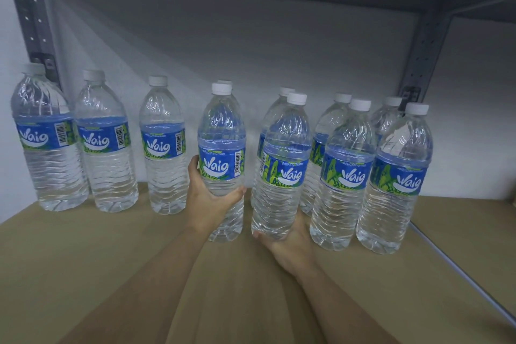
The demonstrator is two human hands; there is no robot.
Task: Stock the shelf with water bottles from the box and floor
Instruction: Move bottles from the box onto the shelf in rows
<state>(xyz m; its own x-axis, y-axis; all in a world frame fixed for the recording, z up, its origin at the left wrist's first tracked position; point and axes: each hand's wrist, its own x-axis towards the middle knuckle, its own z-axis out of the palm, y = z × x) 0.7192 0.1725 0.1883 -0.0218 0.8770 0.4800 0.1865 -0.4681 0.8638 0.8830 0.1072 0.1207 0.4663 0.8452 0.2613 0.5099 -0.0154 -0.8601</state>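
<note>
Far out at nine o'clock, upright on the brown shelf: three water bottles in a row, the first bottle just beside the second bottle, the third bottle a little apart toward the centre.

Near the centre, reaching in from six o'clock: left grip curled round the middle bottle, thumb up the left side beside the label, fingertips showing on the right side just under the label. Bottle body above and below the grip, cap at twelve o'clock from it, base low against the shelf. Behind it, only the cap of a hidden bottle.

Just toward four o'clock: right grip cupped round the foot of the front bottle, thumb at the lower left of the base, palm at its lower right. Bottle upright above the grip; resting or lifted, cannot tell. Another bottle close behind.

At three o'clock: two more pairs, the near pair and the end pair, one bottle behind the other, standing free of either grip.
</note>
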